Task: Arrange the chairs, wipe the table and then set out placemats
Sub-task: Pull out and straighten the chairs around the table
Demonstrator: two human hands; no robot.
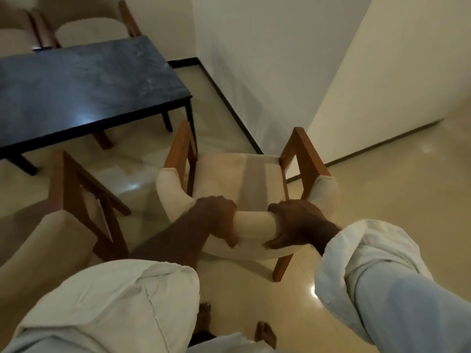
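Observation:
A cream-cushioned chair (237, 179) with brown wooden arms stands on the floor just right of the table's near corner, its seat facing away from me. My left hand (219, 217) and my right hand (298, 225) both grip the padded top of its backrest, fingers curled over it. The dark blue table (76, 85) with black legs fills the upper left. A second chair of the same kind (76, 200) stands at my left, beside the table's near edge.
Two more cream chairs (89, 29) sit behind the table's far side. White walls (280, 59) with a dark skirting close off the right, forming a corner behind the held chair. Glossy beige floor (382, 200) opens to the right. My bare feet (265, 335) show at the bottom.

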